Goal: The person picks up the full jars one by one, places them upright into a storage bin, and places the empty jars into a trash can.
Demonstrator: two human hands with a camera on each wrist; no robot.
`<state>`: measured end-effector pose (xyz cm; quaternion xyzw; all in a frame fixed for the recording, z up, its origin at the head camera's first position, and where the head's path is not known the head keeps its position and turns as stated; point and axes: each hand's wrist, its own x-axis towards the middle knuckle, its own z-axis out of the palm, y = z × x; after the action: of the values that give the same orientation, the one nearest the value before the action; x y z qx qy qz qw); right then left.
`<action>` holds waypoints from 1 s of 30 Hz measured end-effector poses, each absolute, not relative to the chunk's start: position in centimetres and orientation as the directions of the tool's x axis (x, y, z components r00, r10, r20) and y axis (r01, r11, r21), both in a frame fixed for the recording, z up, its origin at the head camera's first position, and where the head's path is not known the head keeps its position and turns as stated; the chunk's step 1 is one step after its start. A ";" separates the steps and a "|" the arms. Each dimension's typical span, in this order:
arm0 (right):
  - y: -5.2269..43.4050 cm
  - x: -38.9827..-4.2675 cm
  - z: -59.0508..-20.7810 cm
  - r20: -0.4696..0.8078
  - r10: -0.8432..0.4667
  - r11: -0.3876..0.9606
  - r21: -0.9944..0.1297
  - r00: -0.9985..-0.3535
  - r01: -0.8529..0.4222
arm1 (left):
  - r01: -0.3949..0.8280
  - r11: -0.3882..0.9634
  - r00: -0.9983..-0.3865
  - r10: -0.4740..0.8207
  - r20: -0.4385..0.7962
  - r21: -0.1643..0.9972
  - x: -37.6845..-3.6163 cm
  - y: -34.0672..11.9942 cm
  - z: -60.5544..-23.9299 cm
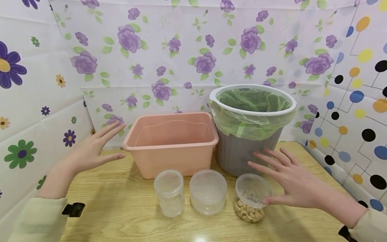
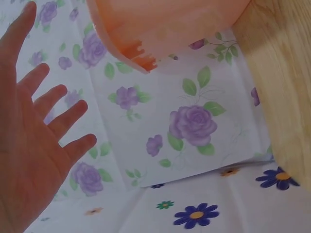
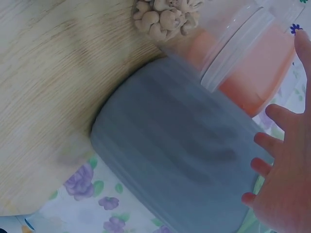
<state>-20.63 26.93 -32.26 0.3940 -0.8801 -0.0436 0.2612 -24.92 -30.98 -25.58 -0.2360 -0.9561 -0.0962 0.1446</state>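
Grey bin [image 1: 232, 151]: beyond the right hand [image 1: 297, 185]; liner [image 1: 242, 129] hangs outside below the white ring [image 1: 257, 112], which presumably clamps it. Pink tub [image 1: 173, 159]: between the hands, nearer the left hand [image 1: 89, 149]. Wide jar [image 1: 208, 198], nut jar [image 1: 249, 211], narrow jar [image 1: 171, 200]: between the hands, apparently set forward for reach; right thumb beside nut jar, contact uncertain. Both hands: fingers spread, gripping nothing.
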 end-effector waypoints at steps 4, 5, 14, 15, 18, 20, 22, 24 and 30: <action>26.7 -20.9 -32.4 0.397 -0.719 0.685 0.271 -0.570 -0.676 | 0.449 0.875 -0.871 0.383 0.308 0.183 -25.4 -30.8 -26.3; 26.7 -20.9 -32.5 0.385 -0.720 0.685 0.266 -0.577 -0.678 | 0.444 0.873 -0.876 0.375 0.303 0.203 -25.5 -30.8 -26.5; 26.5 -21.1 -32.9 0.320 -0.711 0.696 0.193 -0.626 -0.692 | 0.411 0.862 -0.898 0.327 0.295 0.295 -26.5 -30.4 -28.3; 26.5 -21.2 -33.0 0.321 -0.711 0.695 0.193 -0.625 -0.692 | 0.406 0.860 -0.901 0.320 0.291 0.310 -26.5 -30.3 -28.5; 26.4 -21.4 -33.2 0.328 -0.717 0.689 0.197 -0.615 -0.698 | 0.389 0.850 -0.912 0.300 0.282 0.355 -26.8 -30.1 -29.0; 26.3 -21.4 -33.4 0.335 -0.721 0.683 0.198 -0.606 -0.703 | 0.382 0.841 -0.916 0.289 0.279 0.384 -27.0 -30.1 -29.5; 26.3 -21.5 -33.6 0.344 -0.725 0.677 0.195 -0.597 -0.710 | 0.375 0.831 -0.919 0.276 0.281 0.411 -27.2 -30.1 -30.0; 26.3 -21.6 -33.7 0.352 -0.728 0.670 0.189 -0.588 -0.717 | 0.374 0.821 -0.920 0.270 0.284 0.431 -27.4 -30.1 -30.6; 26.4 -21.7 -33.9 0.346 -0.733 0.666 0.192 -0.586 -0.720 | 0.405 0.774 -0.904 0.259 0.341 0.486 -28.1 -29.7 -32.4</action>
<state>-21.74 26.43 -33.95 0.4081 -0.8902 -0.0156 0.2017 -28.10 -29.68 -32.44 -0.1780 -0.9331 -0.2848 0.1284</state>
